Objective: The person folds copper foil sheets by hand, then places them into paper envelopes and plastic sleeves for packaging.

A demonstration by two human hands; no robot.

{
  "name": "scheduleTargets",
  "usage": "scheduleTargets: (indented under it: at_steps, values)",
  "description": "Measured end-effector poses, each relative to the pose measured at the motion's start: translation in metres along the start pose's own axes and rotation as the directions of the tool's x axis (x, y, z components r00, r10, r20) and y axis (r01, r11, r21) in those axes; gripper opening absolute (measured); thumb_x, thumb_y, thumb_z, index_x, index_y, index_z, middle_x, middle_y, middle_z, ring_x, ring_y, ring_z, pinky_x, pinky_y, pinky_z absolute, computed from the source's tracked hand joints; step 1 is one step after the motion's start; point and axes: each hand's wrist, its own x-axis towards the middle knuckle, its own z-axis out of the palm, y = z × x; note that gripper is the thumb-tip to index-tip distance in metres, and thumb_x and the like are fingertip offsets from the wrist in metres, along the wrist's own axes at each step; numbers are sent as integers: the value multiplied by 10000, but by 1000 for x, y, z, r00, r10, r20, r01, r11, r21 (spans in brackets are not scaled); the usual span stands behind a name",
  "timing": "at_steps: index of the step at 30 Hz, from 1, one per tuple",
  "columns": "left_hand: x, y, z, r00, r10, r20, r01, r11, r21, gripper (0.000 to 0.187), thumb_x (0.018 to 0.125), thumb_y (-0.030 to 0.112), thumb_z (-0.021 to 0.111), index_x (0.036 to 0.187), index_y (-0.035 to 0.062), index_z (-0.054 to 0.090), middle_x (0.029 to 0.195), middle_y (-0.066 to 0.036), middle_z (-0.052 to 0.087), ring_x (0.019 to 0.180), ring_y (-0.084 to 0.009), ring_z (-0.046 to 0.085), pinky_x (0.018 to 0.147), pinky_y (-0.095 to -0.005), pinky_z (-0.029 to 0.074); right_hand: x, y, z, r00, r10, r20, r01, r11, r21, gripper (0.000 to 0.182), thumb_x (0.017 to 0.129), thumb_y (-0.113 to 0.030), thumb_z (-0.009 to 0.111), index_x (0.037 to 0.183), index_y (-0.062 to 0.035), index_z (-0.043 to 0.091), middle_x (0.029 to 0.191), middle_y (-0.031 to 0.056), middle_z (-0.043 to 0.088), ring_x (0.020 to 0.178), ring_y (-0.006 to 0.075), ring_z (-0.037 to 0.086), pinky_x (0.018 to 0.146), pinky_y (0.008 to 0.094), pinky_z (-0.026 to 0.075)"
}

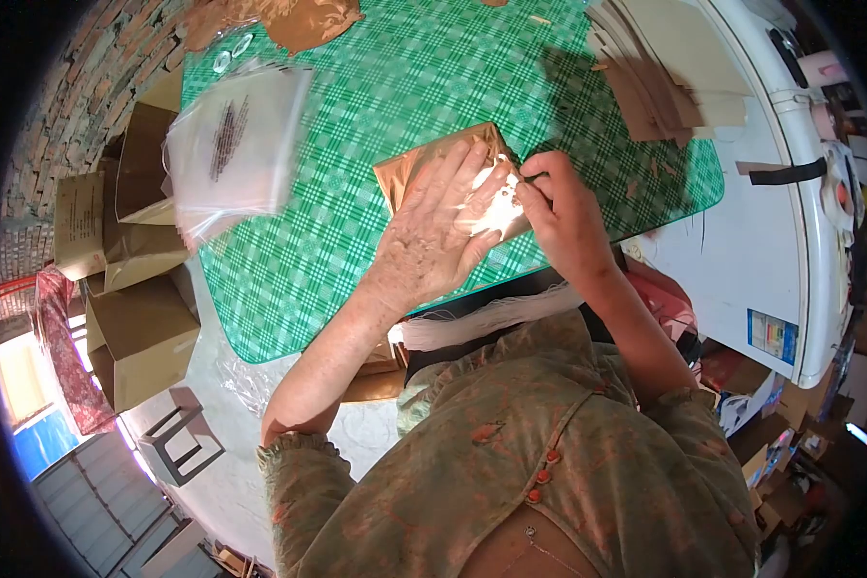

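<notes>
A shiny gold foil packet [400, 180] lies on the green checked tablecloth [356, 116] near the table's front edge. Flat on top of it rests my left hand [438, 212], palm down with the fingers stretched out, covering much of its surface. My right hand [564, 212] is closed in a pinch at the packet's right edge. Bright glare hides some of the foil between the two hands. Whether the packet holds anything cannot be seen.
Clear plastic bags [241, 144] are stacked at the left of the table. Brown cardboard sheets [655, 77] lie at the back right, and a gold-brown foil heap [308, 19] at the back. Open cardboard boxes [144, 328] stand to the left; a white fridge [761, 231] is at right.
</notes>
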Motion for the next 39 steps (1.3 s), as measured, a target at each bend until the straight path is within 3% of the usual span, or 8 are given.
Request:
scheduleTargets:
  at_steps: [2,13,16,22,25,39]
  values:
    - [0,0,0,1000,-5,5,5,1000,3,717,1004,376,612,1614,107,346,1674,-205,285,1551,-392,282,1271,-532,255,0,6,4,998,-65,-23,64,997,-34,209,981,-109,615,1141,-62,490,797,185,694,768,421,697,657,513,513]
    - [-2,-2,4,1000,2,-12,-2,1000,7,723,1024,389,592,1635,125,309,1691,-180,261,1564,-364,259,1282,-516,238,-1,6,7,992,-50,-114,43,997,-61,170,993,-158,636,1100,-84,526,785,164,673,736,429,675,636,521,502]
    - [-2,-1,6,995,1,-97,-7,998,-59,741,957,320,699,1606,166,375,1653,-161,334,1521,-372,339,1240,-545,309,-1,4,5,994,-22,-111,12,996,-90,155,984,-154,646,1074,-81,542,795,160,673,743,419,680,649,509,513]
    - [-1,1,5,996,-1,-91,-3,999,-43,730,950,304,710,1590,153,390,1648,-180,335,1519,-380,339,1237,-544,309,-6,5,-3,997,-4,-81,-8,991,-137,137,951,-140,666,1032,-72,580,836,147,700,792,385,699,697,490,531]
    - [-2,-2,4,1000,-2,-11,2,1000,-3,702,1038,376,574,1643,148,299,1695,-177,255,1561,-369,265,1278,-518,244,-8,4,-4,996,-20,-85,4,984,-176,137,951,-145,663,1036,-67,590,847,148,707,801,383,702,713,491,533]
    - [-3,-1,5,999,1,-32,-1,1000,12,699,1026,350,600,1626,124,323,1683,-186,274,1552,-373,282,1268,-520,270,-2,-1,0,999,-27,-46,18,982,-188,130,979,-189,611,977,-61,632,824,193,697,811,420,687,707,514,524]
